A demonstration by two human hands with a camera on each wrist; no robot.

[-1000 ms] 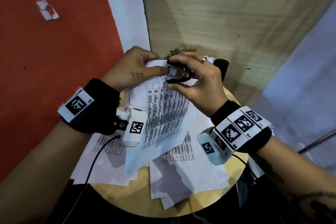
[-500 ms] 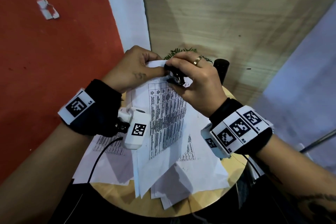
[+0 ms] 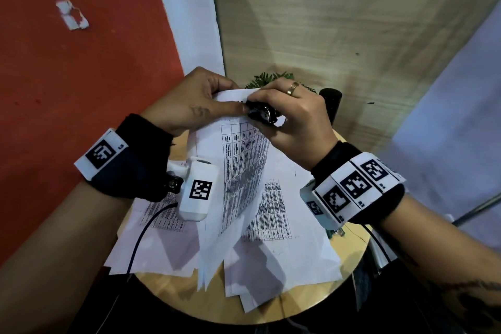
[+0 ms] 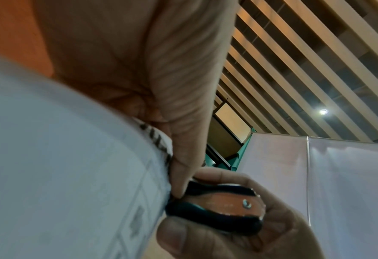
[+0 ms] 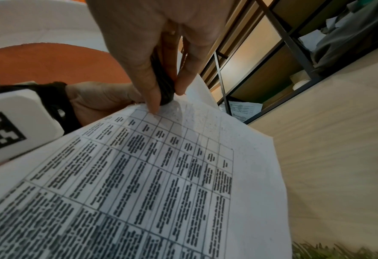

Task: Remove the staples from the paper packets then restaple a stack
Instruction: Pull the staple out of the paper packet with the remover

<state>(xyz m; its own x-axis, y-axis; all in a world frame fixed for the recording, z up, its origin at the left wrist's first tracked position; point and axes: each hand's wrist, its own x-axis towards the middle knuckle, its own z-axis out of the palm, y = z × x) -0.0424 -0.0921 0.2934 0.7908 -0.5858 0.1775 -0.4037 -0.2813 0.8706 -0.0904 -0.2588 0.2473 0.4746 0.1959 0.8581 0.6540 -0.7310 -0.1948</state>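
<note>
A paper packet printed with tables is lifted above the small round wooden table. My left hand pinches its top corner, thumb on the front of the sheet. My right hand grips a black claw staple remover whose tip sits on that same corner, right beside the left thumb. In the left wrist view the staple remover shows black handles and an orange-tinted metal body, squeezed between thumb and fingers. From the right wrist, the remover presses on the packet. The staple itself is hidden.
More printed sheets lie spread over the table, some hanging past its near edge. A small green plant and a black cylinder stand at the table's far side. A red wall is at the left.
My right hand has turned over and come down on the packet's top corner with the remover. The packet now hangs steeper and narrower from my left hand.
</note>
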